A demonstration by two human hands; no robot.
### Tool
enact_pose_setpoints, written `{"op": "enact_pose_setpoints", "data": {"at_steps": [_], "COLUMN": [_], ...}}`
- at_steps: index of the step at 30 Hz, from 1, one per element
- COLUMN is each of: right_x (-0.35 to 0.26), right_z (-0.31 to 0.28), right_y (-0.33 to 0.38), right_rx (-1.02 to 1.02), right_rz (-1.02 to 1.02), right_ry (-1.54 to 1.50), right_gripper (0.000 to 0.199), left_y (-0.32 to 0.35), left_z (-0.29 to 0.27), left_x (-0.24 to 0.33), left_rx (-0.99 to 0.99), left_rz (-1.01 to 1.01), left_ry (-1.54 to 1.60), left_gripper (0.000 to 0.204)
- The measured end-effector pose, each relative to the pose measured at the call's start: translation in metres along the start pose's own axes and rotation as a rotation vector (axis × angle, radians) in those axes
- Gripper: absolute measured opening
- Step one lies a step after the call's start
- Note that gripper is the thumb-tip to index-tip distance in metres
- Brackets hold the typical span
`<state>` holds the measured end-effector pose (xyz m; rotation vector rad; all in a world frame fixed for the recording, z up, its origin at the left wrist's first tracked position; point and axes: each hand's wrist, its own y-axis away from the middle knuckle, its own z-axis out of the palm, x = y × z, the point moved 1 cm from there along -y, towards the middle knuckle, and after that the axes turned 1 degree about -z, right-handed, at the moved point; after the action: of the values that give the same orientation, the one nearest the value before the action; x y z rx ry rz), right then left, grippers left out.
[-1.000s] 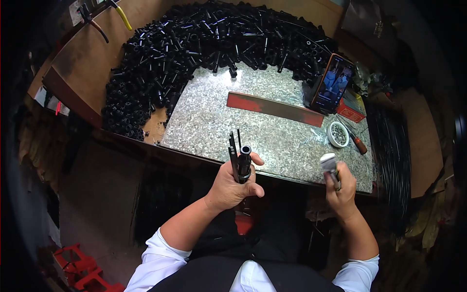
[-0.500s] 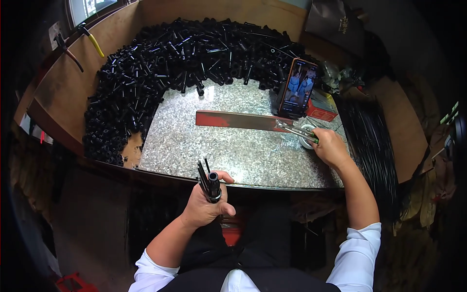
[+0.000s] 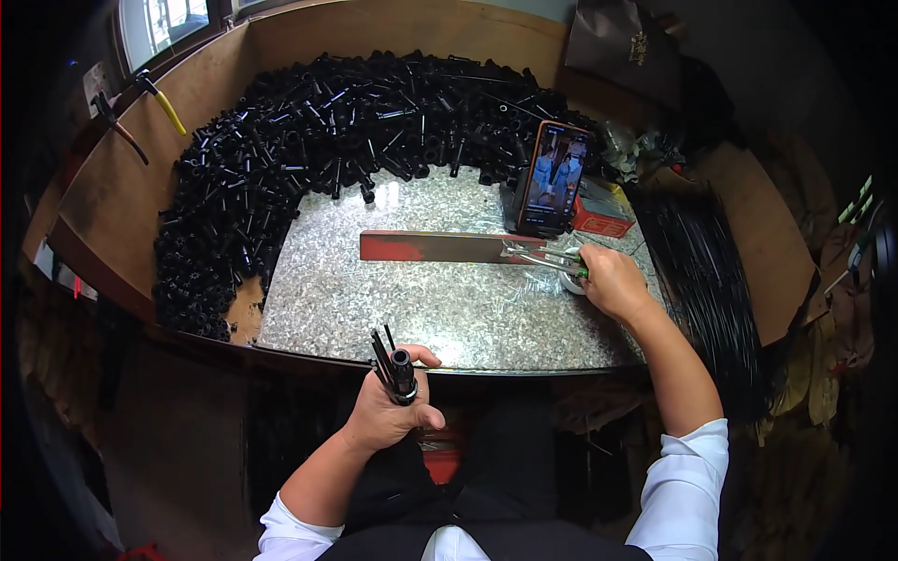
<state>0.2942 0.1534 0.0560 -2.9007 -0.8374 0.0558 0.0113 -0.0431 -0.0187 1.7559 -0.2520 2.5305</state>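
Glossy black tube (image 3: 404, 374), axis toward twelve o'clock, is gripped by left hand (image 3: 385, 413). Green-handled two-pronged metal tool (image 3: 556, 264), toward nine, is gripped by right hand (image 3: 615, 282).

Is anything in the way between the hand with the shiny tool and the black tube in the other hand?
Nothing I can see. Between the right hand and the black tube in the left hand, just the speckled slab lies underneath; the red-and-grey strip and phone are farther back.

Workshop, hanging pliers (image 3: 163, 104), heaped black parts (image 3: 374, 112)
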Motion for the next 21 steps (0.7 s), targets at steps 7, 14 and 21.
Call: {"op": "enact_pose_setpoints", "data": {"at_steps": [7, 14, 21], "right_x": [-0.034, -0.132, -0.171], "right_z": [-0.002, 0.002, 0.008], "right_y": [0.022, 0.069, 0.073], "right_rx": [0.447, 0.157, 0.225], "right_rz": [-0.16, -0.292, -0.469], "right_ry": [-0.359, -1.066, -1.093], "right_gripper": [0.011, 0.014, 0.025], "left_y": [-0.002, -0.003, -0.001], "left_z": [0.003, 0.015, 0.02], "left_x": [-0.002, -0.003, 0.002], "left_rx": [0.015, -0.033, 0.03], "left_rz": [0.028, 0.061, 0.142], "left_ry": [-0.023, -0.051, -0.061], "left_gripper": [0.074, 0.064, 0.067]}}
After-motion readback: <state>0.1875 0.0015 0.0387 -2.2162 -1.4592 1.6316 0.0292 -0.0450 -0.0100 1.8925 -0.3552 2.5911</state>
